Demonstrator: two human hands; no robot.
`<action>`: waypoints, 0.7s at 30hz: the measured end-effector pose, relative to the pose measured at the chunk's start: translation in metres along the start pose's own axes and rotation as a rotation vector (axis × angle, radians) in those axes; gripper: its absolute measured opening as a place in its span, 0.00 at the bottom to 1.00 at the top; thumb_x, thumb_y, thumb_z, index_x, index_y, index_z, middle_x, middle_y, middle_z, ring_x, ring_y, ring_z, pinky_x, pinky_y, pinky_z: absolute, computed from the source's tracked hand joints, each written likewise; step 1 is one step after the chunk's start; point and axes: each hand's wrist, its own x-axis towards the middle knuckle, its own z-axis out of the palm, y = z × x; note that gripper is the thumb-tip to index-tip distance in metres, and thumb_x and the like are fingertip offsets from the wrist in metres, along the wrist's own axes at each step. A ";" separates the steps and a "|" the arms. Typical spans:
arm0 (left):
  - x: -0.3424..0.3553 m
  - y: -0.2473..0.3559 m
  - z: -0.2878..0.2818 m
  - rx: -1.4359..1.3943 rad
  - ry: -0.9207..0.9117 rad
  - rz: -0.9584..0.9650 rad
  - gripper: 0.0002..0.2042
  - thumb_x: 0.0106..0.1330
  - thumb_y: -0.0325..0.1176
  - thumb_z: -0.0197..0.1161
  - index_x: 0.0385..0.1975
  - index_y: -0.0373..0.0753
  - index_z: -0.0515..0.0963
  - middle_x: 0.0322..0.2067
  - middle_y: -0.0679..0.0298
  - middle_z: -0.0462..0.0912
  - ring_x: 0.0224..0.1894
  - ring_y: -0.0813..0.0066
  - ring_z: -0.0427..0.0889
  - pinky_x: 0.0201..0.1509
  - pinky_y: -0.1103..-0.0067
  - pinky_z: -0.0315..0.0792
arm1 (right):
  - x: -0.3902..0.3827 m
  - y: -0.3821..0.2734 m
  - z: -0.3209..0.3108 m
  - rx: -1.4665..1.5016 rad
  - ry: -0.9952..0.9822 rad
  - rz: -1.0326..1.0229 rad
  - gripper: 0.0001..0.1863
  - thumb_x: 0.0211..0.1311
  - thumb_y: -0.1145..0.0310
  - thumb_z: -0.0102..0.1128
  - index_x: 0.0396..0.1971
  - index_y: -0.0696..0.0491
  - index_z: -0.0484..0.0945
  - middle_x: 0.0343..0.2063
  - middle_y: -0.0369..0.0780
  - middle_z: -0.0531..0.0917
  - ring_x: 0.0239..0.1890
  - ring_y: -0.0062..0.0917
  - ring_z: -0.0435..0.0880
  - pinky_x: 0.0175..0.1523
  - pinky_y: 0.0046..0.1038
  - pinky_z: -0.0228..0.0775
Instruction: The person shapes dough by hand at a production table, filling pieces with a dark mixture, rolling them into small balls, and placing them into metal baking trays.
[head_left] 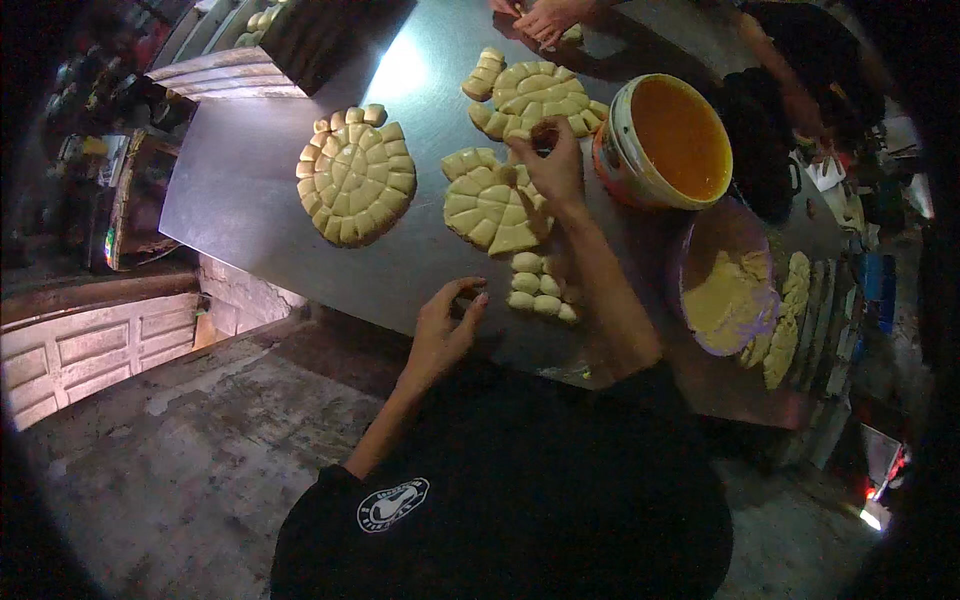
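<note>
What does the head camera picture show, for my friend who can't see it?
A person's right hand presses on a round, turtle-shaped piece of dough on a metal table, while the left hand rests near small dough balls. Two more dough turtles, a bucket of orange liquid and another person's hands are nearby.

Pale segmented dough, orange-filled bucket, grey table

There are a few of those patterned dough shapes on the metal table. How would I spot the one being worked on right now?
Start at the big round tub of orange liquid on the metal table. Just left of it, the right hand reaches over a scored dough piece. Unlike the full round disc further left, it looks unfinished, with a cluster of small dough balls just below it.
</note>
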 end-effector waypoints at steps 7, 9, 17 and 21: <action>-0.033 0.090 0.077 -0.365 0.147 0.308 0.11 0.71 0.28 0.54 0.49 0.34 0.77 0.46 0.61 0.78 0.41 0.75 0.79 0.45 0.79 0.73 | -0.152 -0.112 -0.138 0.501 -0.039 -0.170 0.21 0.54 0.74 0.70 0.47 0.57 0.72 0.38 0.40 0.80 0.46 0.23 0.79 0.52 0.27 0.72; -0.042 0.116 0.105 -0.436 0.117 0.420 0.12 0.72 0.27 0.53 0.51 0.34 0.76 0.46 0.62 0.77 0.43 0.75 0.78 0.47 0.80 0.73 | -0.195 -0.117 -0.165 0.446 -0.119 -0.135 0.18 0.55 0.76 0.69 0.46 0.58 0.75 0.40 0.40 0.81 0.49 0.23 0.77 0.54 0.26 0.71; -0.056 0.156 0.216 -0.398 0.074 0.952 0.23 0.75 0.47 0.43 0.48 0.31 0.76 0.43 0.55 0.77 0.53 0.62 0.75 0.58 0.70 0.69 | -0.275 -0.077 -0.233 0.789 0.361 -0.097 0.18 0.53 0.77 0.69 0.46 0.57 0.78 0.41 0.39 0.82 0.44 0.24 0.82 0.50 0.27 0.79; -0.026 0.162 0.246 -0.549 -0.139 1.455 0.31 0.66 0.63 0.48 0.34 0.34 0.77 0.32 0.56 0.80 0.41 0.60 0.80 0.50 0.64 0.73 | -0.288 -0.083 -0.238 0.940 0.316 0.024 0.34 0.53 0.69 0.73 0.59 0.55 0.67 0.41 0.36 0.81 0.44 0.18 0.80 0.50 0.22 0.74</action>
